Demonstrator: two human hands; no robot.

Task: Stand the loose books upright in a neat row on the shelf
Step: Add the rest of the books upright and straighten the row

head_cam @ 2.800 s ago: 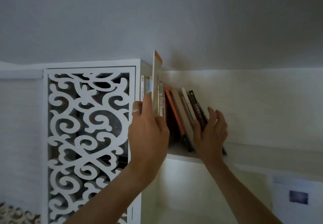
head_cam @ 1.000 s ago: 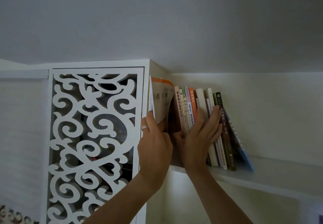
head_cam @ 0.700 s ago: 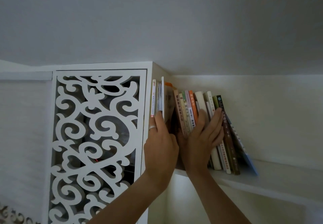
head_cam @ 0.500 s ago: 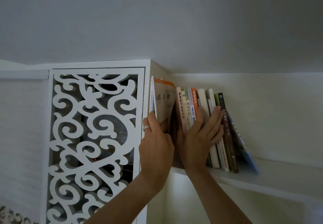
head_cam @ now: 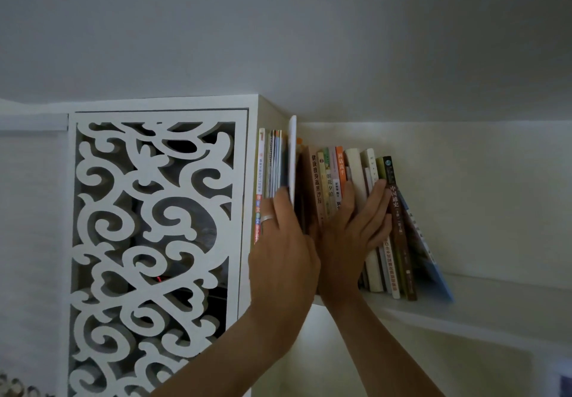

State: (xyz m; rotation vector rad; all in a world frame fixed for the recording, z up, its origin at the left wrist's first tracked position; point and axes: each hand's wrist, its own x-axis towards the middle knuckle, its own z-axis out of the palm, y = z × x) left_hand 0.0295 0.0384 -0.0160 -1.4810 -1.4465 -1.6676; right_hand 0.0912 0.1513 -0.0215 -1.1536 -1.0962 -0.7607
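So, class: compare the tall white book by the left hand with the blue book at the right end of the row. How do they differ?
The tall white book stands upright; the blue book leans left against the row. The white book rises above its neighbours; the blue book's top sits lower. The left hand is at the white book; no hand touches the blue one. Both are on the shelf.

A dim room under a plain grey-white ceiling (head_cam: 309, 31). At left stands a white cabinet panel cut in openwork scrolls (head_cam: 148, 242). A pale cream wall (head_cam: 479, 186) fills the right.

From here I see a white swirl-cutout panel (head_cam: 154, 242), an orange spine (head_cam: 340, 167), a dark brown spine (head_cam: 399, 226), and a blue cover (head_cam: 433, 266).
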